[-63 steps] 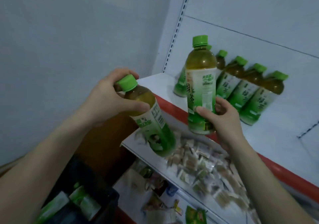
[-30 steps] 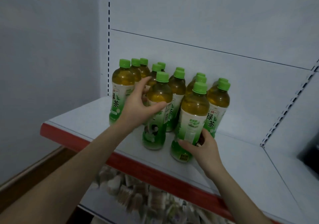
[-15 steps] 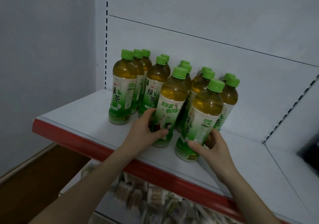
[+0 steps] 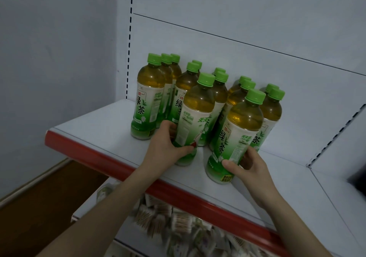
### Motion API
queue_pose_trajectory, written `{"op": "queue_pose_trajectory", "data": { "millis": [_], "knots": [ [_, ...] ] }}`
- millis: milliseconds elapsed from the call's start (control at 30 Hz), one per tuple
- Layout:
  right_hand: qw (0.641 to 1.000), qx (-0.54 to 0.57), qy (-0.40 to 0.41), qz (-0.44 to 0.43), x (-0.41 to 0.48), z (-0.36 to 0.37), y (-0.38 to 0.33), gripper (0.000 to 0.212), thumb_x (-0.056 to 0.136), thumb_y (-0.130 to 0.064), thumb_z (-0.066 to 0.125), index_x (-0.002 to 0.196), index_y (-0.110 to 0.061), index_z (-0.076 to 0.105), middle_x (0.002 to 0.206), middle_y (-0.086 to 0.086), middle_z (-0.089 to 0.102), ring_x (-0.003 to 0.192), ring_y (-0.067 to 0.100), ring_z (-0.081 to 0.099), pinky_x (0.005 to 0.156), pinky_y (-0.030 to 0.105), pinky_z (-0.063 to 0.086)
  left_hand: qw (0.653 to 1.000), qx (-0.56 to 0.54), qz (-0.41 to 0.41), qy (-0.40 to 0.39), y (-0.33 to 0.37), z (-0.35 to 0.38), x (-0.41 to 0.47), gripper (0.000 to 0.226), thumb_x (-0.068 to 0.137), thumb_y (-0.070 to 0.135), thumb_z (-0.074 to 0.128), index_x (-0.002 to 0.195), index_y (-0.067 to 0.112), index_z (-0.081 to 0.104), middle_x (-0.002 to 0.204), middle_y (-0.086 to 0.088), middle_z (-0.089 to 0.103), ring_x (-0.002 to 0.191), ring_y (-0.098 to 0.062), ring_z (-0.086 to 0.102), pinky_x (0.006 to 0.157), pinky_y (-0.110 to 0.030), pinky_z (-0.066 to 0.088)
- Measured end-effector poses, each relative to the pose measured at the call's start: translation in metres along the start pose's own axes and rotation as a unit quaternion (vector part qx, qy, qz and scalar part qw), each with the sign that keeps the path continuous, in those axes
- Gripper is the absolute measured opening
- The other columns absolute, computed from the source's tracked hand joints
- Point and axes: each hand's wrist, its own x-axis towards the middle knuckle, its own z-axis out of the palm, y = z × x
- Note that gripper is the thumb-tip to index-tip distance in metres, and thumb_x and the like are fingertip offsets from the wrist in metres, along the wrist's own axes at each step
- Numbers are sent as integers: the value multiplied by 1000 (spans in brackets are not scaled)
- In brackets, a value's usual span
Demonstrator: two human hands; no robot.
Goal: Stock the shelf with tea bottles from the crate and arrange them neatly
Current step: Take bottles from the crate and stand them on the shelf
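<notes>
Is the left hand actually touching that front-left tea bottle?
Touching. The head view shows the left hand with its fingers and thumb curled round the front-left tea bottle, low on its label.

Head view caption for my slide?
Left hand grips the left front bottle, right hand the right front bottle, on the red-edged shelf.

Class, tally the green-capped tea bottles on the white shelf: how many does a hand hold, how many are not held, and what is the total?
Bottles held: 2, the front-left bottle in the left hand, the front-right bottle in the right hand
Bottles not held: 11, on the shelf
Total: 13
</notes>
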Motion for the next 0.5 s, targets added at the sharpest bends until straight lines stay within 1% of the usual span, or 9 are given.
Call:
{"op": "queue_pose_trajectory", "data": {
  "millis": [100, 200, 233, 267, 333, 367, 400, 433, 500],
  "knots": [
    [1000, 5, -5, -3, 0, 0, 0, 51, 73, -2, 70, 121, -10, 54, 114, -6, 65, 98, 1, 63, 77, 13, 53, 997, 68, 8, 27, -1, 1, 0, 85, 62, 34, 82, 133, 16, 37, 107, 4, 44, 96, -13, 45, 81, -25, 41],
    [1000, 11, -4, -2, 0, 0, 1, 50, 74, -1, 69, 120, -11, 54, 113, -6, 65, 97, 1, 63, 74, 11, 52, 997, 77, 15, -11, -2, -1, 1, 83, 64, 42, 79, 133, 16, 40, 111, -1, 45, 99, -13, 43, 84, -23, 38],
    [1000, 12, -4, -2, 0, 1, 1, 50, 74, -1, 69, 120, -11, 54, 113, -6, 65, 97, 1, 63, 74, 11, 52, 998, 52, 12, -29, -2, -2, 1, 80, 65, 42, 76, 131, 14, 41, 115, -2, 47, 102, -13, 45, 84, -22, 37],
    [1000, 12, -4, -2, 0, 1, 2, 50, 74, -1, 69, 120, -11, 54, 113, -6, 65, 97, 1, 63, 74, 11, 52, 999, 19, 3, -44, -1, -4, 1, 73, 68, 36, 74, 129, 11, 42, 118, -3, 49, 105, -13, 46, 85, -22, 38],
    [1000, 12, -5, -2, 1, 1, 1, 50, 74, -1, 69, 119, -11, 54, 112, -7, 65, 96, 0, 64, 73, 11, 52, 998, -18, -12, -50, 0, -8, 0, 59, 75, 21, 73, 125, 8, 44, 113, -3, 52, 106, -15, 51, 82, -18, 41],
    [1000, 11, -6, -3, 1, 1, 1, 49, 74, -1, 69, 119, -12, 55, 111, -8, 65, 95, -1, 64, 73, 11, 52, 999, -12, -9, -39, -1, -8, -1, 56, 75, 19, 74, 121, 8, 45, 108, 0, 53, 102, -14, 53, 77, -12, 42],
    [1000, 11, -6, -5, 2, 2, 1, 48, 74, -1, 69, 118, -13, 55, 111, -8, 65, 95, -2, 64, 72, 10, 51, 1000, 2, -1, -25, 0, -8, -2, 56, 72, 21, 76, 119, 9, 46, 103, 3, 53, 98, -12, 53, 72, -7, 41],
    [1000, 11, -7, -7, 2, 2, 0, 47, 74, 0, 69, 117, -13, 55, 110, -8, 65, 94, -2, 64, 72, 10, 51, 1000, 17, 7, -12, 2, -8, -3, 60, 70, 24, 78, 119, 10, 47, 101, 5, 52, 94, -10, 52, 67, -5, 40],
    [1000, 13, -7, -9, 2, 3, 0, 47, 74, 1, 68, 118, -12, 55, 110, -8, 65, 94, -3, 64, 72, 10, 51, 999, 42, 18, -1, 5, -7, -3, 71, 67, 29, 80, 126, 12, 45, 102, 5, 48, 93, -9, 48, 67, -9, 38]
  ]
}}
